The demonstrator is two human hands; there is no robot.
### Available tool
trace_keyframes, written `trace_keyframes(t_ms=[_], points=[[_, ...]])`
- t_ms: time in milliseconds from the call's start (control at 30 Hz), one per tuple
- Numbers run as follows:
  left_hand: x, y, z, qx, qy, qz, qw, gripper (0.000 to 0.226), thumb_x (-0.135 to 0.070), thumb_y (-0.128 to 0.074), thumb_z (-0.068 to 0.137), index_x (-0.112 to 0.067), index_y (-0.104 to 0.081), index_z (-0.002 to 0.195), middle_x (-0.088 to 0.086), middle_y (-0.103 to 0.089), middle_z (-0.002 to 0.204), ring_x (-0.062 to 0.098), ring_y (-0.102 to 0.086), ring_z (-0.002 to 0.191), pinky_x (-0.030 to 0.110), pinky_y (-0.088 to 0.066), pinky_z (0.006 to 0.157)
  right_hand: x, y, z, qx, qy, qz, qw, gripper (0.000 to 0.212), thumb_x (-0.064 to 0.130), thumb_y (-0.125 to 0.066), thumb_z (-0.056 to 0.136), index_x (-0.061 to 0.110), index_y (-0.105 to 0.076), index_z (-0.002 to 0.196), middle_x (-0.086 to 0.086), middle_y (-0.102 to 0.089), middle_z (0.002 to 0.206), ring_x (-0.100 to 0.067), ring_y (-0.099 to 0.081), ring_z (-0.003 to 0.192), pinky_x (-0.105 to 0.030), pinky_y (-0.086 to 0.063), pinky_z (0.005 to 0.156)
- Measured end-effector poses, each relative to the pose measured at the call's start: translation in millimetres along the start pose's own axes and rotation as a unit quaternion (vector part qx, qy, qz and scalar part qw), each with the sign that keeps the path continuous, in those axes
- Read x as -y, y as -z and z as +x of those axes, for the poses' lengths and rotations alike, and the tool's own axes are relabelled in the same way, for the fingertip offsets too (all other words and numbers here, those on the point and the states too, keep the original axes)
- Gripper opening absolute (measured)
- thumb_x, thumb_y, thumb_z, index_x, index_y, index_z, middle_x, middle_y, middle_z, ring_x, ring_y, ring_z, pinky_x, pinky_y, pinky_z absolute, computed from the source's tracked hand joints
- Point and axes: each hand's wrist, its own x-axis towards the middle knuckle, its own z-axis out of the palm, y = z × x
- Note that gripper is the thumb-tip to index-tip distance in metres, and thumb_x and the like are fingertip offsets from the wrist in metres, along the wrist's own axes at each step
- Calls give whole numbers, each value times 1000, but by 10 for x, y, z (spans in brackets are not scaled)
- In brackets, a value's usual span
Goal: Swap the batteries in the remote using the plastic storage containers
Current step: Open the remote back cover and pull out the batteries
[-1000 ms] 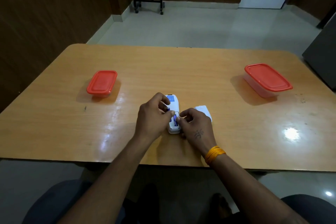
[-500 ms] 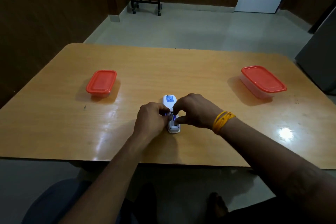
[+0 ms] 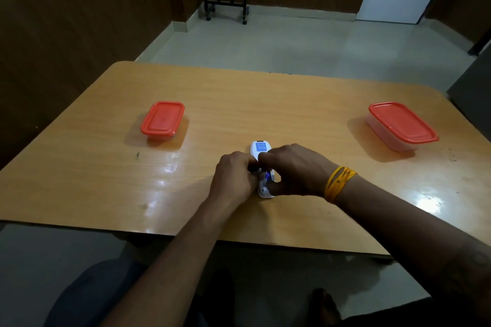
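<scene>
1. Right hand has swung across from beside the remote to over it since a second ago.
2. Left hand curled on remote's left edge; right fingers pinch at blue battery.
3. Remote lies mid-bench, between lidded containers.
4. Light, stiff, slick shell; pin its sides, pry battery end.

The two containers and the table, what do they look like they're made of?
Left container and right container: likely plastic, with opaque, slightly shiny red lids moulded with a raised rim over clear, see-through bases. Table: probably wood or wood-look laminate, since faint grain lines run across the orange-brown top; the finish is glossy, with bright light reflections. Which of the two, I cannot tell.
</scene>
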Motion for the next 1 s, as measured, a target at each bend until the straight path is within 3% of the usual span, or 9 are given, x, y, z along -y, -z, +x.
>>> trace_keyframes(t_ms=[100, 233, 433, 600, 733, 867, 1000], points=[[13, -7, 6, 0, 4, -6, 1000, 15, -20, -71, 83, -21, -84, 89, 3, -79, 90, 22, -72, 81, 37, -59, 72, -10, -102, -67, -42, 15, 11, 999, 26, 19, -71, 86, 19, -58, 108, -3, -69, 92, -27, -60, 68, -36, -46, 56], [21, -18, 12, -1, 14, -23, 1000, 20, -16, -75, 84, -24, -85, 99, 1, -79, 102, 20, -72, 91, 24, -48, 72, -36, -252, -143, -76, -15, 30, 997, 18, 22, -68, 86, 13, -61, 101, -4, -66, 89, -26, -61, 70, -35, -44, 57], [49, -47, 41, -4, 23, -26, 999, 31, -13, -78, 83, -20, -83, 112, 4, -79, 116, 20, -73, 107, 24, -53, 83, -44, -294, -163, -59, -75, 117, 989, 33, 52, -69, 79, 21, -66, 90, 6, -59, 83, -17, -56, 72, -33, -47, 61], [71, -64, 57, -8, 19, -26, 999, 30, -13, -77, 84, -21, -83, 111, 2, -79, 115, 19, -73, 104, 25, -55, 84, 49, -345, -157, -79, -95, 78, 989, 23, 35, -78, 80, 18, -67, 90, -2, -61, 87, -23, -58, 74, -29, -34, 62], [78, -49, 45, -14, 19, -36, 999, 30, -14, -80, 81, -22, -84, 110, 0, -80, 111, 17, -73, 102, 23, -53, 84, 102, -391, -181, -116, -111, 86, 983, 16, 31, -76, 84, 17, -68, 84, 1, -59, 80, -15, -50, 65, -27, -32, 59], [77, -39, -7, -60, 21, -58, 996, 37, -15, -84, 78, -21, -80, 114, -1, -81, 100, 13, -74, 93, 21, -52, 80, 149, -394, -261, -164, -169, 118, 965, 11, 26, -70, 85, 14, -72, 86, 0, -67, 76, -18, -57, 64, -31, -48, 60], [-39, -17, -91, -116, -2, -91, 989, 24, -22, -90, 77, -19, -76, 96, -7, -76, 87, 6, -71, 77, 24, -57, 70, 158, -341, -434, -255, -279, 169, 910, 6, 13, -76, 81, 14, -72, 86, 4, -68, 70, -16, -62, 63, -32, -53, 60]])
